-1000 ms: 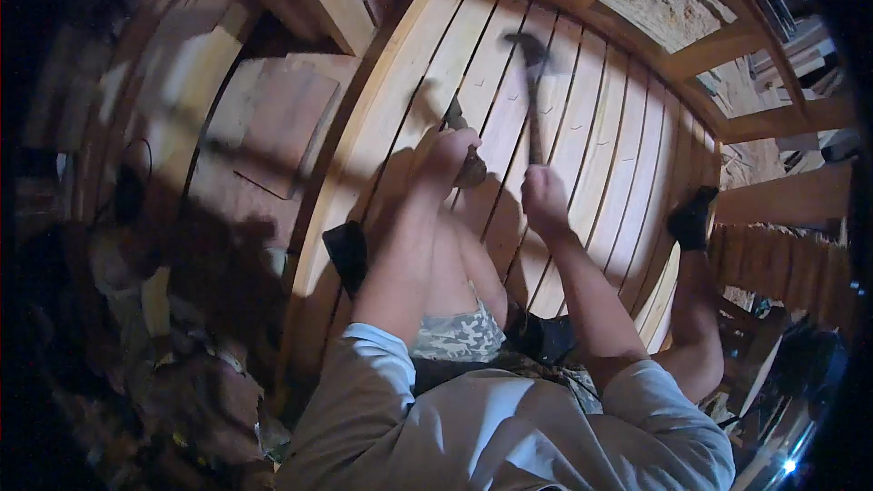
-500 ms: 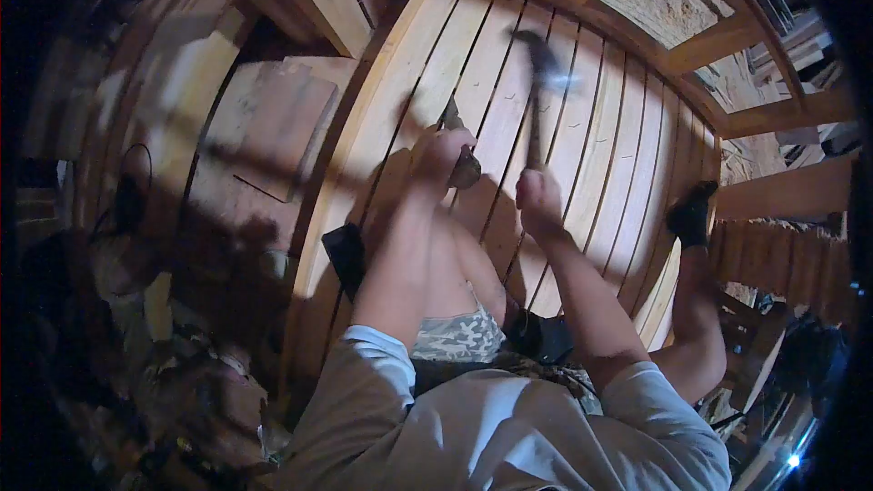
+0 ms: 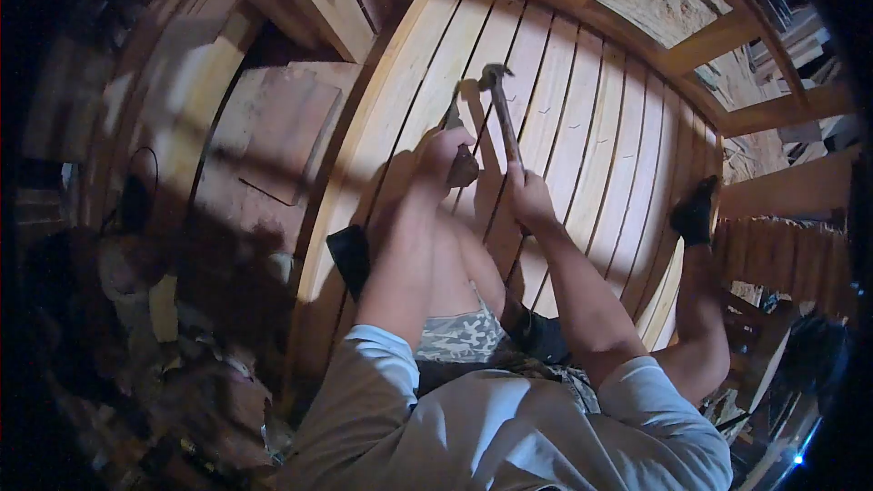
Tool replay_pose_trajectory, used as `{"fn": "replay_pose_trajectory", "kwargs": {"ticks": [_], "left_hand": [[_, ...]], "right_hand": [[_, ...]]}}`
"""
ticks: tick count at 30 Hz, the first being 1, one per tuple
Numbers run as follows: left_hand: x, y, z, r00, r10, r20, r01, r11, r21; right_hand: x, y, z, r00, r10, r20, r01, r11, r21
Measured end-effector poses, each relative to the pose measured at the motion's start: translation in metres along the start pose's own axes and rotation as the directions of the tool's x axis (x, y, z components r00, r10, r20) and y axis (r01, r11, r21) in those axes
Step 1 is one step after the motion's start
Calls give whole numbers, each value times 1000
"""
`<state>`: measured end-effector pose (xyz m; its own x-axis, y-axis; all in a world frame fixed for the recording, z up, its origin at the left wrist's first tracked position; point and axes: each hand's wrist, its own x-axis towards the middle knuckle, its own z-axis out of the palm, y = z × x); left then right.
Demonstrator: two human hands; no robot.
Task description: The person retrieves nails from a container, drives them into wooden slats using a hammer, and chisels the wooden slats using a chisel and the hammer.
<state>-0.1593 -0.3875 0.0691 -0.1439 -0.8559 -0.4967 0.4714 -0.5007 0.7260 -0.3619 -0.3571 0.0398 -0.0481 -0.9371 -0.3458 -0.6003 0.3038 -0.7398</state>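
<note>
My right hand (image 3: 533, 196) is closed round the lower handle of a claw hammer (image 3: 505, 118). The hammer's head is up and to the left, over the pale wooden slats (image 3: 555, 114). Close by on the left, my left hand (image 3: 443, 151) is wrapped round a dark hand tool (image 3: 465, 169). A narrow part of that tool sticks out beyond the fist towards the slats, and a brownish end shows below it; its kind is not clear. Several small bent wire-like pieces, perhaps nails, show on the slats right of the hammer.
I sit on the slatted platform, legs bent and apart. A raised wooden frame (image 3: 709, 41) runs along the far and right sides. At upper left stands a wooden post (image 3: 323, 0); lower left, a board (image 3: 282, 127) lies beyond the platform edge. Scrap wood is piled around.
The hammer has swung left and its head is now near my left hand's tool. My right hand has shifted slightly left and down; my left hand stays nearly in place.
</note>
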Motion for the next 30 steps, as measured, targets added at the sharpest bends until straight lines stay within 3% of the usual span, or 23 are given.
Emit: {"fn": "replay_pose_trajectory", "kwargs": {"ticks": [2, 3, 4, 6, 8, 10, 12, 14, 16, 17, 18, 21, 22, 24, 25, 28, 30], "left_hand": [[9, -5, -6, 999, 33, 36, -31, 999, -43], [5, -3, 1, 999, -6, -53, 4, 999, -37], [8, -5, -1, 999, -7, -50, 5, 999, -39], [11, -7, -6, 1000, -4, -26, 2, 998, -68], [10, -6, -7, 1000, 21, -21, -23, 997, -75], [6, 1, -8, 998, -66, -15, 63, 985, -158], [6, 4, -9, 998, -65, 6, 65, 987, -150], [9, 1, -12, 998, -68, 16, 70, 983, -172], [0, 4, -12, 996, 85, 20, -87, 987, 138], [-11, 17, -15, 999, -46, 2, 46, 998, 30], [-23, 29, -11, 984, -179, -1, 178, 981, -80], [-29, 27, -17, 989, -149, 22, 150, 984, -97], [-33, 27, -17, 987, -153, 40, 156, 981, -111], [-31, 23, -13, 986, -157, 50, 161, 982, -93], [-30, 22, -10, 989, -144, 28, 146, 986, -82], [-22, 20, -6, 989, -145, -17, 144, 988, -55], [-18, 19, -9, 986, -159, -38, 158, 987, -41]], "right_hand": [[-2, -23, -11, 986, 158, 45, -162, 983, 91], [-3, -12, -4, 998, 55, -2, -54, 987, 151], [-5, -6, 0, 998, 57, -5, -56, 987, 149], [-10, 5, 12, 973, -180, -146, 201, 969, 141], [1, 13, 13, 978, -171, -119, 186, 974, 130], [13, 3, 6, 999, 48, -14, -50, 993, -111], [12, -1, -15, 992, 126, 0, -125, 987, -98], [7, -6, -35, 976, 166, 143, -171, 985, 28], [-4, -21, -49, 951, 249, 183, -262, 964, 48], [-11, -30, -55, 935, 290, 202, -305, 951, 49], [-36, 92, -23, 997, -73, 36, 75, 996, -45], [-78, 87, -38, 969, 201, 147, -201, 979, -11], [-80, 89, -38, 966, 211, 149, -211, 977, -11], [-77, 85, -35, 1000, 19, 4, -19, 997, -81], [-72, 76, -33, 1000, 25, 4, -25, 997, -76], [-53, 31, -32, 1000, 18, 3, -18, 995, 98], [-45, -7, -34, 989, -129, -66, 143, 938, 316]]}}
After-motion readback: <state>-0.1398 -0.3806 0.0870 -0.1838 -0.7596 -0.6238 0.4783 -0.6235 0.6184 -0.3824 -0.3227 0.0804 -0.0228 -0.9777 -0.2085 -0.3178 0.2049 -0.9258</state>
